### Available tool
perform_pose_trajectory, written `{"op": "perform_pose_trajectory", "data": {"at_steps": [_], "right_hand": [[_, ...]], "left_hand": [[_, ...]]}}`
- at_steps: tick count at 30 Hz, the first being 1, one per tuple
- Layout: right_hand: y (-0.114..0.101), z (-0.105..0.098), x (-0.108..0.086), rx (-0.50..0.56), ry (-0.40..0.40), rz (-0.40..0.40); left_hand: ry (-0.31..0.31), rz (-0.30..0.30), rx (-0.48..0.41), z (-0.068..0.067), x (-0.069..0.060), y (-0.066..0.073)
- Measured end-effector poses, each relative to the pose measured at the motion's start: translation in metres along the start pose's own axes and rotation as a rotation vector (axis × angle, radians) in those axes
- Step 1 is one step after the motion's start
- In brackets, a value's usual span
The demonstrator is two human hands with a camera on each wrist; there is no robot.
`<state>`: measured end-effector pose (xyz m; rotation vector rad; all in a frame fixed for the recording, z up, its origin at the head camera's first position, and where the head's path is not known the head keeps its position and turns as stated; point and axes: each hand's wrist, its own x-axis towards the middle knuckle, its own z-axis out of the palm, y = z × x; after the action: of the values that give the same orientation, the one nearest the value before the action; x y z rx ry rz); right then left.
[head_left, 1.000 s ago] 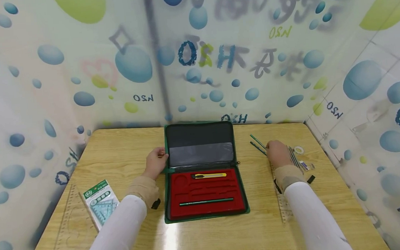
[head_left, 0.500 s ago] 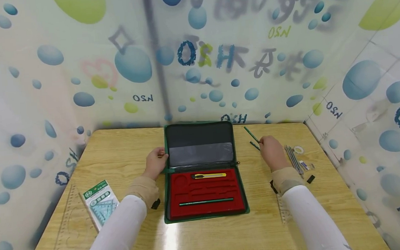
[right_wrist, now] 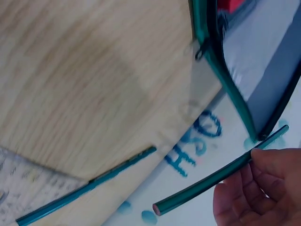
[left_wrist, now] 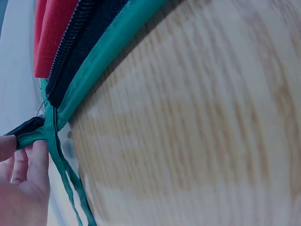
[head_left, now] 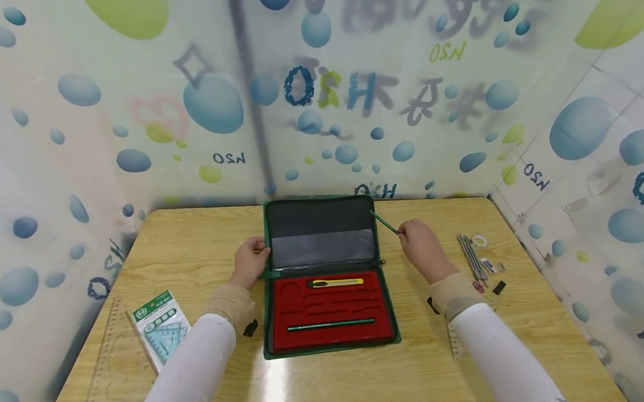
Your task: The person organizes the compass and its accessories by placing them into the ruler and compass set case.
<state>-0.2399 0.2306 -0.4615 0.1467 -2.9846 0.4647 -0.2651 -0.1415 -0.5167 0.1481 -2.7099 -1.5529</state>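
Open zip case point(head_left: 321, 216) on a wooden desk point(head_left: 201, 234), its lid raised at the middle of the far edge. The left hand point(head_left: 250, 260) pinches the green border at the lid's left side between thumb and fingers. The right hand point(head_left: 423, 248) grips a green pencil point(right_wrist: 202, 186) between thumb and fingers, just right of the lid; the pencil slants up to the left, its far end overlapping the lid's right border in the head view, contact uncertain. In the case's red tray point(head_left: 337, 337), a yellow utility knife point(head_left: 336, 283) lies toward the hinge and a second green pencil point(head_left: 331, 325) toward the near side. A third pencil point(right_wrist: 87, 188) lies on the desk, seen in the right wrist view. Toward the desk's right edge: grey rods point(head_left: 472, 258), a white ring point(head_left: 479, 240) and a small black block point(head_left: 499, 287). Toward the left edge: a set-square packet point(head_left: 161, 324) beside a large clear drawing template point(head_left: 106, 372).
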Motion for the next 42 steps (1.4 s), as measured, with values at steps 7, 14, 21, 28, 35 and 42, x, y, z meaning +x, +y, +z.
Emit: {"op": "perform_pose_trajectory", "data": {"at_steps": [7, 14, 21, 28, 35, 42], "right_hand": [[-0.016, 0.012, -0.005, -0.032, -0.017, -0.081], [-0.028, 0.021, -0.007, -0.052, -0.030, -0.136], [-0.040, 0.021, -0.011, -0.083, -0.038, -0.189], [-0.046, 0.026, -0.016, -0.107, -0.045, -0.254], [-0.053, 0.029, -0.021, -0.084, -0.085, -0.303], [-0.062, 0.035, -0.031, -0.062, -0.122, -0.340]], "left_hand": [[0.013, 0.014, 0.002, 0.000, 0.001, 0.000], [0.023, 0.018, 0.013, -0.001, 0.000, 0.002], [0.008, 0.004, 0.014, -0.002, -0.002, 0.004], [-0.001, 0.012, 0.021, -0.003, -0.003, 0.002], [-0.007, 0.008, 0.011, -0.002, -0.003, 0.002], [0.003, 0.013, 0.027, 0.000, -0.002, 0.000]]}}
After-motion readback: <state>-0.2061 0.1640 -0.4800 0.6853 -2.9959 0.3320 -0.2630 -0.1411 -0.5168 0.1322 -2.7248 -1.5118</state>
